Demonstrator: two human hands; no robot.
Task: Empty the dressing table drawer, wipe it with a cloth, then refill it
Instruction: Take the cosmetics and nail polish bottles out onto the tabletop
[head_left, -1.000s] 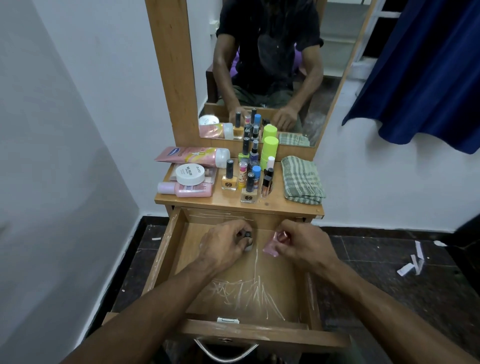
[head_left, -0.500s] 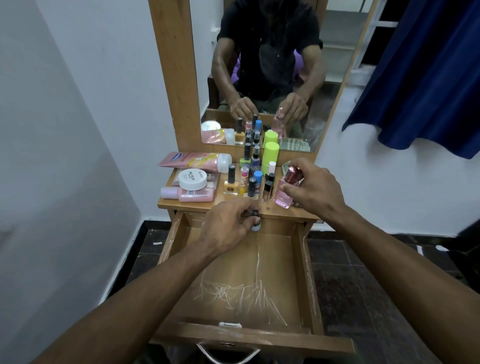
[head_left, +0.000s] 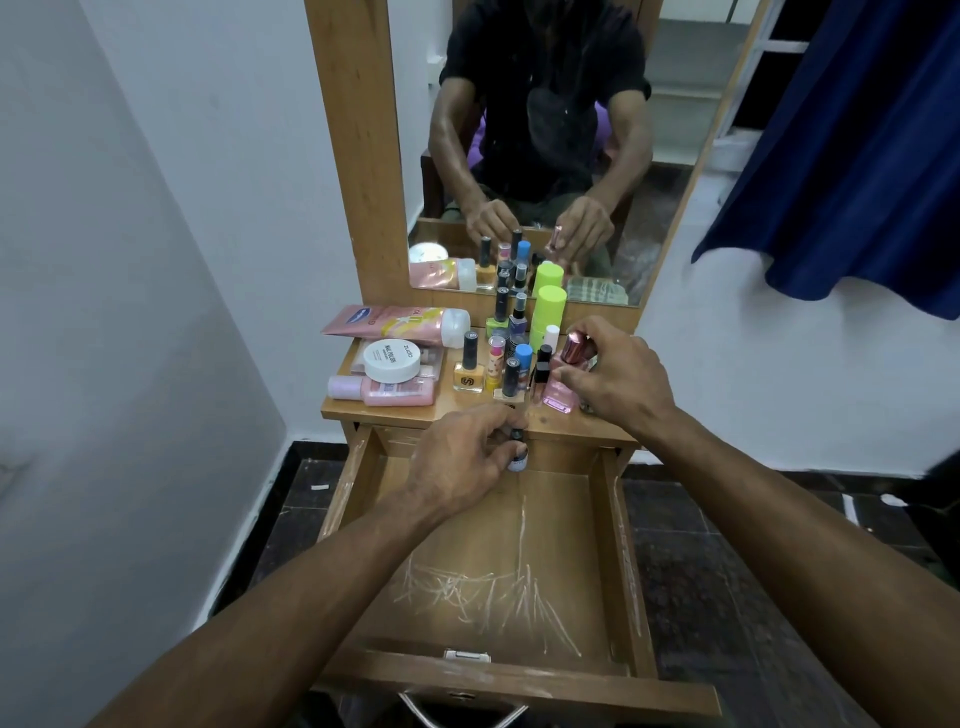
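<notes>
My left grip (head_left: 467, 457) pinches a small dark-capped bottle (head_left: 517, 451) over the open drawer's (head_left: 621, 561) back edge. My right grip (head_left: 615, 376) curls round a pink bottle (head_left: 563, 379) standing on the tabletop (head_left: 415, 411) beside the other cosmetics.

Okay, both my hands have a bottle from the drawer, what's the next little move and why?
Probably set the small nail polish bottle in your left hand onto the dressing table top, beside the other bottles. Your right hand already has the pink bottle there, and the open drawer looks emptied, ready for wiping.
</notes>
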